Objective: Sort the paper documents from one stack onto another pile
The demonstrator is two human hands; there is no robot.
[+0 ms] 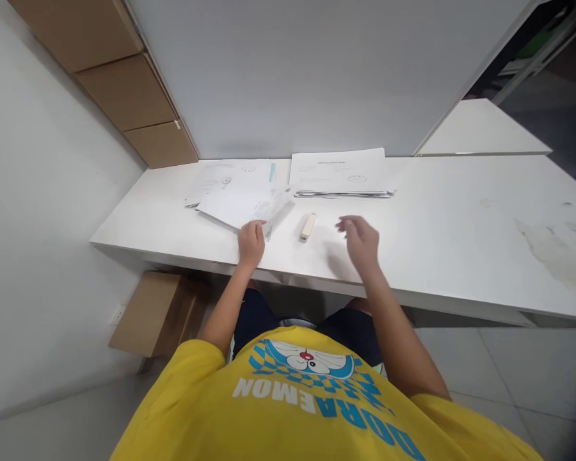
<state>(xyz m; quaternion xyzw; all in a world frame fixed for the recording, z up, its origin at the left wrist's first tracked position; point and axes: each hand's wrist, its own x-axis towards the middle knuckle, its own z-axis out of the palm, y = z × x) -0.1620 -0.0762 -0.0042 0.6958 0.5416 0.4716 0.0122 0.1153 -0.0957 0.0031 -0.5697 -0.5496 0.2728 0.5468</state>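
Note:
My left hand [252,244] is closed on the near right corner of a sheaf of white paper sheets [235,205], whose right edge curls up off the white desk. Beside it, to the right, a cream-coloured stapler [308,227] lies on the desk, touched by neither hand. My right hand [362,243] hovers above the desk to the right of the stapler, fingers loosely bent and a little apart, holding nothing that I can see. Its shadow falls on the desk below.
A stack of printed papers [338,174] lies at the back of the desk [441,237] against a grey panel [307,77]. Brown cardboard boxes [129,96] are piled at the back left. Another cardboard box [146,314] stands under the desk's left end.

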